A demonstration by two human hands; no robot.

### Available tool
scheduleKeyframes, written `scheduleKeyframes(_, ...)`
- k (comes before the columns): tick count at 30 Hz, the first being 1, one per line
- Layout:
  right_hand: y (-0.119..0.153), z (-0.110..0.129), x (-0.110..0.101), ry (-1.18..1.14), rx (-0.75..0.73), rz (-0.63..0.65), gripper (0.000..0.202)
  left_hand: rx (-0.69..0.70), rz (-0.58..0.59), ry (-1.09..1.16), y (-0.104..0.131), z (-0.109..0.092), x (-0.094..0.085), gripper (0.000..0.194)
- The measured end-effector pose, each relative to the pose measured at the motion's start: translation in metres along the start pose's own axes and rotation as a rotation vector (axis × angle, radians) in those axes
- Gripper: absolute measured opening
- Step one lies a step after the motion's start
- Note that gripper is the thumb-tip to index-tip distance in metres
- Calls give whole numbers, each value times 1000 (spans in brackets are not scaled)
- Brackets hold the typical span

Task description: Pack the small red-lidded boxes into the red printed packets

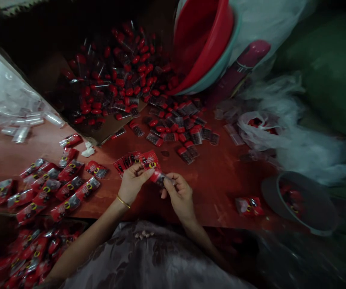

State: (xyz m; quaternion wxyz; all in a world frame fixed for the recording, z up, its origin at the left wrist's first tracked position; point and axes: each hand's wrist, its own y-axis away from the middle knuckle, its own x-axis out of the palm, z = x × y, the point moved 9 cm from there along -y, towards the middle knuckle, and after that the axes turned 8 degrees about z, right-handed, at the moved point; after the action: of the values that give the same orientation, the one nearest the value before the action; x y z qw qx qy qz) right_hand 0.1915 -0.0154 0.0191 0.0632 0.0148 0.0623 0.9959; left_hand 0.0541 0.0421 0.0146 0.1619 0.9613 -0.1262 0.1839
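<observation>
My left hand (132, 182), a gold bangle at its wrist, is closed on a printed red card (150, 159). Its thumb lies over the card's lower edge. Just below, my right hand (179, 194) pinches a small clear container (158, 178) with dark contents and a red end, and this meets the card. Whether the container is inside a sleeve or only against the card, I cannot tell. Beside my left fingers is a fan of red cards (125, 162); the hand partly hides how they are supported. Similar red-capped containers (188, 136) lie loose beyond my hands.
A tilted cardboard box (31, 80) spills red-capped containers. Finished-looking red packets (70, 186) cover the left, with more in a box (28, 257) below. Red and teal basins (203, 44), a dark red bottle (239, 68), plastic bags (308, 140) and a grey tub (305, 204) stand right.
</observation>
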Motion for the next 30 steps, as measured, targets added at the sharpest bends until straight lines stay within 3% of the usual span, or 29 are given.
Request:
scheduleKeyframes(11,-9,-18,4,-103,-9,-132,22,14,-267,246,8,24,-2,38)
scheduleKeyframes(19,-14,-3,16,3,-8,-11,19,-14,-135,247,-3,20,2,34)
scheduleKeyframes(24,-22,-6,24,-103,32,16,22,-69,30,193,-5,23,15,36)
scheduleKeyframes(30,-27,-8,34,-151,20,101,22,-9,1,112,-7,8,6,34)
